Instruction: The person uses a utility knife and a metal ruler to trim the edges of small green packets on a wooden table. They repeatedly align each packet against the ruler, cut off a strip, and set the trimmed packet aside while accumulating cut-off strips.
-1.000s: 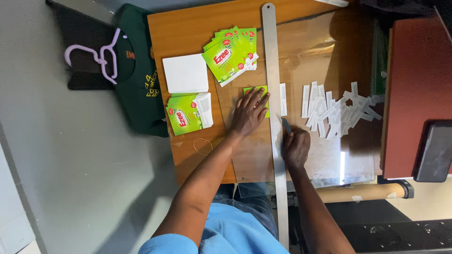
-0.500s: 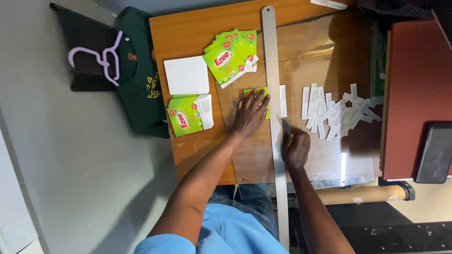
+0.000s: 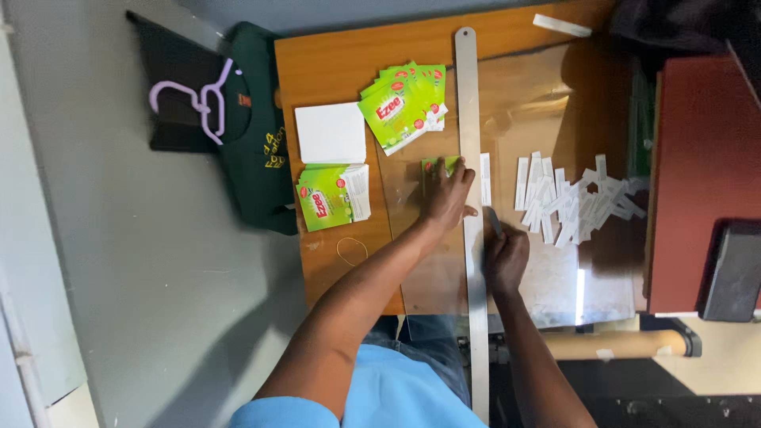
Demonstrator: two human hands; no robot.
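We see our left hand [image 3: 445, 196] lying flat, palm down, fingers spread and pointing away from the body, forearm bare and extended. Our right hand [image 3: 504, 255] is curled into a closed grip, knuckles up, wrist straight, just beside the left.

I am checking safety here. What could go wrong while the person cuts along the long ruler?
1. The left hand presses the green label right beside the metal ruler; its fingertips lie at the cutting edge and could be nicked.
2. The blade in the right hand might slip off the ruler.
3. The white strips lie loose and could scatter.
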